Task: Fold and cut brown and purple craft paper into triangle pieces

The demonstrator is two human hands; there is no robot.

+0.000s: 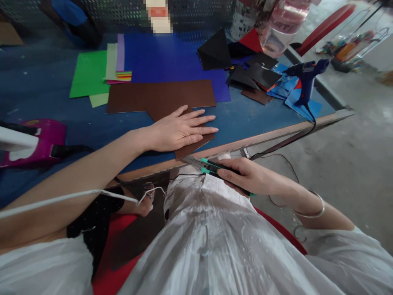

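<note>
My left hand (181, 129) lies flat with fingers spread on a piece of brown card (162, 114), pressing it against the blue table top. One corner of this card reaches the table's front edge. My right hand (242, 174) is closed around a box cutter (211, 166) with a black and green handle. Its blade is out and points left, close to the card's near corner; whether it touches the card I cannot tell. A wider brown strip (132, 96) lies just behind my left hand, meeting the held card.
Blue sheets (166, 57), green card (89, 73) and black scraps (248, 73) lie behind. A blue glue gun (308, 80) stands at the right, its cord hanging over the wooden table edge (276, 132). A magenta device (46, 141) sits at the left. A plastic bottle (281, 30) stands at the back.
</note>
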